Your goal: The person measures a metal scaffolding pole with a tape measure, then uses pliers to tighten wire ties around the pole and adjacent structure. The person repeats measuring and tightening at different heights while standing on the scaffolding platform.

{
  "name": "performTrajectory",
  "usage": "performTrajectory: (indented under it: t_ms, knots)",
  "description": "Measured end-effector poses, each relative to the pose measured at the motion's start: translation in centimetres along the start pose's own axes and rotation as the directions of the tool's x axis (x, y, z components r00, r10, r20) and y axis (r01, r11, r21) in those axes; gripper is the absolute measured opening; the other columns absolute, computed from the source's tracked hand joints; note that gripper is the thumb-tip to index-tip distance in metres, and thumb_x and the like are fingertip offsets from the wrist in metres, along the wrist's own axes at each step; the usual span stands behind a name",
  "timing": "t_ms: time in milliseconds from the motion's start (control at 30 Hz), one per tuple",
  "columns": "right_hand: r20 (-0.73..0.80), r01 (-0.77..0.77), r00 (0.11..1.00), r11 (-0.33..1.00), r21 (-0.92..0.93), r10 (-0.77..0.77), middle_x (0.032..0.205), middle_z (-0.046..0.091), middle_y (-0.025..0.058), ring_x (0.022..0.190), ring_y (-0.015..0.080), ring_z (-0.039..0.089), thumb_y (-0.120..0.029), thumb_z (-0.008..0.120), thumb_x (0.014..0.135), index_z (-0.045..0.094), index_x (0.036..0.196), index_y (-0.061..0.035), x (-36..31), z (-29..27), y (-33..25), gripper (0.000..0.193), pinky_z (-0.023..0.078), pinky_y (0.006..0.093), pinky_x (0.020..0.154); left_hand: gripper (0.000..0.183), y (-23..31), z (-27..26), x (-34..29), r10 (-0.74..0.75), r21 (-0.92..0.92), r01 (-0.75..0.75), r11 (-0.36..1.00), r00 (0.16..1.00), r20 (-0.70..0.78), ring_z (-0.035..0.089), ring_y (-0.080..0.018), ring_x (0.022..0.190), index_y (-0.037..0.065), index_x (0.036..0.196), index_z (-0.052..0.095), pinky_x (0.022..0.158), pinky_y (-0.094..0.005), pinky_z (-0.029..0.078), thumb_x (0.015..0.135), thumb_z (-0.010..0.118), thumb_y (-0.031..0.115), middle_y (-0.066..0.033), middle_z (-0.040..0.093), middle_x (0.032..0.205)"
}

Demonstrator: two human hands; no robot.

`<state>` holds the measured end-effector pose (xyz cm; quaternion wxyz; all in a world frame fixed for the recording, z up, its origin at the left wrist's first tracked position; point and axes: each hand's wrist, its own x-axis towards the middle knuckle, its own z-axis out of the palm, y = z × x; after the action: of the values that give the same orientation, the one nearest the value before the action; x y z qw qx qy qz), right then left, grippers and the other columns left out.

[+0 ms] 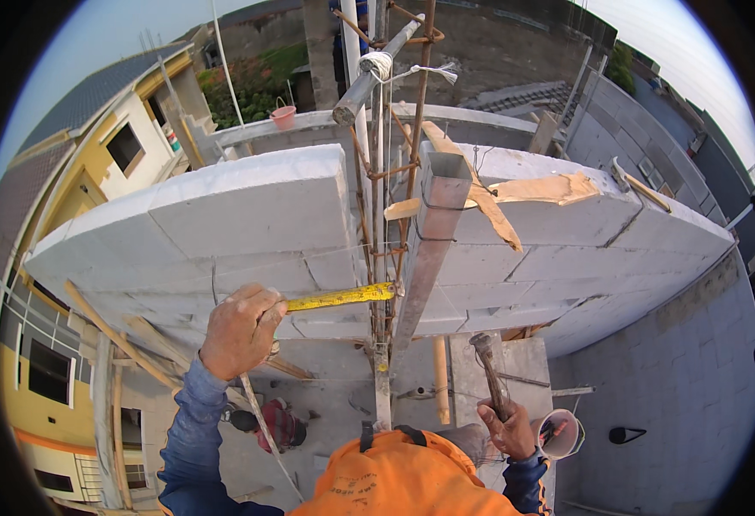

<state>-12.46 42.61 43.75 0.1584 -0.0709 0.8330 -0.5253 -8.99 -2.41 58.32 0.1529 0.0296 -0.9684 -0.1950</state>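
Note:
My left hand (pixel 242 331) is closed around one end of a yellow measuring tape (pixel 334 298). The strip runs out to the right, its far end meeting the rusty rebar (pixel 412 146) and the flat metal post (pixel 433 236). Whether a tape case sits inside the fist is hidden. In my right hand (pixel 512 430), low on the right, is a worn hammer (pixel 492 374) with its head pointing up and away. Two crossed strips of rough wood (pixel 541 189) are wired by the top of the metal post. Pale block walls (pixel 248 206) stand on both sides of the rebar.
A round bar (pixel 369 90) is tied across the rebar with white cord. Far below on the left, a person (pixel 281 427) in red crouches; another person (pixel 340 56) stands behind the wall. A white bucket (pixel 560 434) with tools is beside my right hand. Wooden props (pixel 107 421) lean left.

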Motion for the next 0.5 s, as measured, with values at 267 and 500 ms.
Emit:
performTrajectory:
  t_ms: [267, 500]
  knots:
    - [-0.012, -0.01, 1.0, 0.997, -0.075, 0.009, 0.071, 0.058, -0.0018, 0.066, 0.0071, 0.049, -0.044, 0.074, 0.095, 0.071, 0.098, 0.0023, -0.9, 0.0, 0.6, 0.047, 0.041, 0.028, 0.058, 0.019, -0.5, -0.8, 4.5, 0.107, 0.105, -0.097, 0.99, 0.99, -0.093, 0.063, -0.0356, 0.084, 0.004, 0.095, 0.07, 0.074, -0.0464, 0.049, 0.097, 0.06, 0.02, -0.0141, 0.061, 0.085]
    - [-0.039, -0.044, 0.998, 0.992, -0.12, 0.04, 0.071, 0.058, -0.0006, 0.066, 0.0082, 0.05, -0.045, 0.074, 0.094, 0.071, 0.098, 0.0027, -1.1, -0.3, 1.2, 0.048, 0.042, 0.029, 0.059, 0.019, 0.3, -1.5, 6.0, 0.121, 0.154, -0.106, 0.982, 0.988, -0.094, 0.064, -0.034, 0.084, 0.005, 0.096, 0.071, 0.075, -0.0461, 0.05, 0.097, 0.061, 0.021, -0.0128, 0.062, 0.086]
